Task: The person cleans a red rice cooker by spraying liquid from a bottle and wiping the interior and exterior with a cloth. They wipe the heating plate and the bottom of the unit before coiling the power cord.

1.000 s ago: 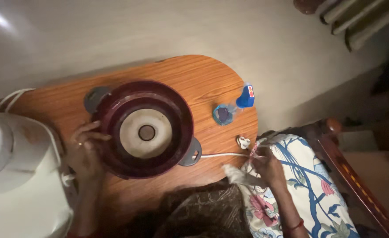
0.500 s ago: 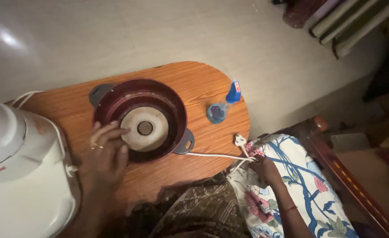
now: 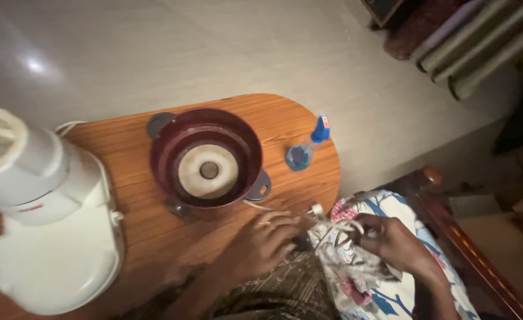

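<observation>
- Left hand, earlier placed on the maroon cooker base, is now moved right of it, fingers spread on the white cord.
- White cord is gripped in the closed right hand, near the wooden table edge.

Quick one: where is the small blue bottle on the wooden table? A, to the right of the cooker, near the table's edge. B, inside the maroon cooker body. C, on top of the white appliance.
A: the small blue bottle lies on the wooden table, right of the maroon cooker body.
</observation>
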